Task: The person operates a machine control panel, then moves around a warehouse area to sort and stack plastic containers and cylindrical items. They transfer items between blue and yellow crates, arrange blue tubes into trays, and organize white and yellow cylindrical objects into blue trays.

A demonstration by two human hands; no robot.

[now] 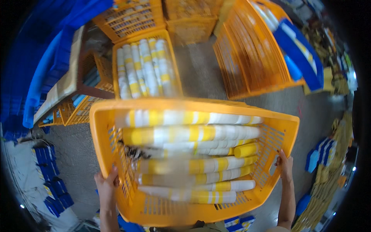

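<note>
An orange plastic crate (197, 104) hangs in front of me above the floor, held at both ends. My left hand (107, 179) grips its left end wall, and my right hand (284, 163) grips the handhold in the right end wall. Inside lie several long rows of nested white and yellow cups or caps (229, 133), side by side and slightly blurred. One short yellow piece (245, 150) lies at the right end among them. Dark, indistinct material (136, 151) shows between rows at the left.
Beyond stands another orange crate (177, 69) with similar rows. Stacked orange crates (246, 55) rise at the right, with a blue box (301, 53) on top. A table (62, 81) stands left over more crates; blue boxes (46, 162) lie lower left, piled sacks (321, 188) at right.
</note>
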